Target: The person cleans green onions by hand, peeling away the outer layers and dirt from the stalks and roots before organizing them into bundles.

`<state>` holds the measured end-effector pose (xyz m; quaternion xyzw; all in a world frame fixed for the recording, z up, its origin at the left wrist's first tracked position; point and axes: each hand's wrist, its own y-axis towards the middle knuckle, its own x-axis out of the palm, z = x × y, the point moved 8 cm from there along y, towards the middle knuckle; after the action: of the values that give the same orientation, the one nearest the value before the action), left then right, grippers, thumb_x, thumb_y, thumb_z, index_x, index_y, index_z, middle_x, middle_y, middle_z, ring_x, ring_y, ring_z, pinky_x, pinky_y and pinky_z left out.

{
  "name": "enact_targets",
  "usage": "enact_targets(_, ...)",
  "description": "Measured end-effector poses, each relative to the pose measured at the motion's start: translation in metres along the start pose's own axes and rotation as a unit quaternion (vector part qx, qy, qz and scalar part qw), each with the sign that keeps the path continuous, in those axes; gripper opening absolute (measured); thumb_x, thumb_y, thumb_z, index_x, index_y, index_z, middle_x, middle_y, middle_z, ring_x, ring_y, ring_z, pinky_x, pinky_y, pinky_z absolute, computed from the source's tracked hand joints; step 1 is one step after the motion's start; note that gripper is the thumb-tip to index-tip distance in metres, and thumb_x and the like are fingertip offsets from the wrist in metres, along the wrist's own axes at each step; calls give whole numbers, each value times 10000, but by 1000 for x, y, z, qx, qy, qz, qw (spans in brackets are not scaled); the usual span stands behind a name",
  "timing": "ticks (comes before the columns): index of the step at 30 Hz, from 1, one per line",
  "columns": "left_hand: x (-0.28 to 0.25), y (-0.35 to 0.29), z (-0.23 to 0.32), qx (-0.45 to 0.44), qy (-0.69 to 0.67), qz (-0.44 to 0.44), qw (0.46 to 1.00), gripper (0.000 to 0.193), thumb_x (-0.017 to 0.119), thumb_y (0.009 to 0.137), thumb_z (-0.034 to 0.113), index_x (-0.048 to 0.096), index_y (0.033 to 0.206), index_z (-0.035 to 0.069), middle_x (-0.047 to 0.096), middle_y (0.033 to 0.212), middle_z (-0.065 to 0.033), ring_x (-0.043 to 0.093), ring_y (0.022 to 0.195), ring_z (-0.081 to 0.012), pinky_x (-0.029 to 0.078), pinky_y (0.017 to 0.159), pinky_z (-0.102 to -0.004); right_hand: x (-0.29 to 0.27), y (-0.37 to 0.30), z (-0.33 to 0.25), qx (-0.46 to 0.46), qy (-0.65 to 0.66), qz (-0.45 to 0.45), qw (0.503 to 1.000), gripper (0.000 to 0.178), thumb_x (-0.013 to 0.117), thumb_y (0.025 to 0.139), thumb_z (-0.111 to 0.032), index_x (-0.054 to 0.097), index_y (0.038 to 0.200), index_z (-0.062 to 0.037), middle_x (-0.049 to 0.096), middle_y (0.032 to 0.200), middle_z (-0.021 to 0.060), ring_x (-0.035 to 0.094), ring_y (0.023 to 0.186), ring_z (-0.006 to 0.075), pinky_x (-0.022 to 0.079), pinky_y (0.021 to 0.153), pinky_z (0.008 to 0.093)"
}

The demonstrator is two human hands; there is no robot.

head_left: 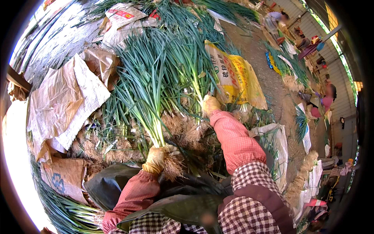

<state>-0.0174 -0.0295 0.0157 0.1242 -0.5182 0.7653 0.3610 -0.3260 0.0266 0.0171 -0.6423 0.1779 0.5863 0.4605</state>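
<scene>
My left hand (156, 159), in a yellowish work glove, is closed round the white lower stalks of a bunch of green onions (156, 128). The bunch's long green leaves point away from me, and its brown roots (173, 165) stick out beside the glove. Farther off and to the right, my right hand (210, 104), gloved alike, grips the pale stalks of more green onions (198, 89) at their lower end. Its fingertips are partly hidden. Between and beyond both hands lies a thick heap of green onions (171, 58), with tangled roots (191, 128) toward me.
Light woven sacks (66, 97) cover onions at the left; a yellow and white printed sack (237, 78) lies past my right hand. A brown sack (64, 177) lies lower left. At right, other people (325, 100) work among more onion piles on the dirt floor (272, 82).
</scene>
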Motion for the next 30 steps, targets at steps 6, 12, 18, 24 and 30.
enact_targets(6, -34, 11, 2, 50, -77, 37, 995, 148, 618, 753, 22, 551, 860, -55, 587, 779, -114, 597, 711, -204, 504, 632, -299, 46, -142, -117, 7, 713, -149, 686, 74, 557, 807, -67, 556, 866, -22, 551, 662, 32, 478, 469, 81, 402, 404, 202)
enact_targets(12, -31, 17, -19, -4, -88, 20, 996, 91, 592, 720, 14, 572, 761, -65, 575, 645, -120, 542, 489, -208, 459, 448, -285, 66, -191, -141, 7, 819, -252, 515, 73, 541, 805, -110, 542, 768, -47, 495, 590, 8, 434, 444, 86, 320, 365, 205)
enact_targets(18, -12, 2, -1, 33, -68, 17, 997, 98, 556, 765, 77, 549, 759, -20, 542, 616, -101, 516, 483, -213, 432, 438, -308, 33, -202, -134, -73, 725, -226, 647, 91, 527, 810, -126, 547, 801, -38, 517, 621, 26, 467, 489, 93, 371, 415, 205)
enact_targets(24, -42, 22, -4, 144, 149, -105, 973, 145, 534, 802, 98, 594, 846, -26, 599, 723, -107, 548, 548, -192, 456, 477, -276, -2, -200, -140, -131, 573, -198, 784, 276, 534, 819, -288, 570, 931, -37, 573, 640, 67, 532, 487, 104, 435, 431, 217)
enact_targets(30, -34, 9, -7, 37, 8, 42, 998, 96, 644, 694, 20, 560, 718, -19, 564, 637, -91, 547, 521, -201, 440, 450, -293, 26, -86, -103, 25, 260, -48, 964, 598, 597, 689, -505, 523, 1044, -30, 596, 967, 156, 595, 823, 297, 458, 708, 368)
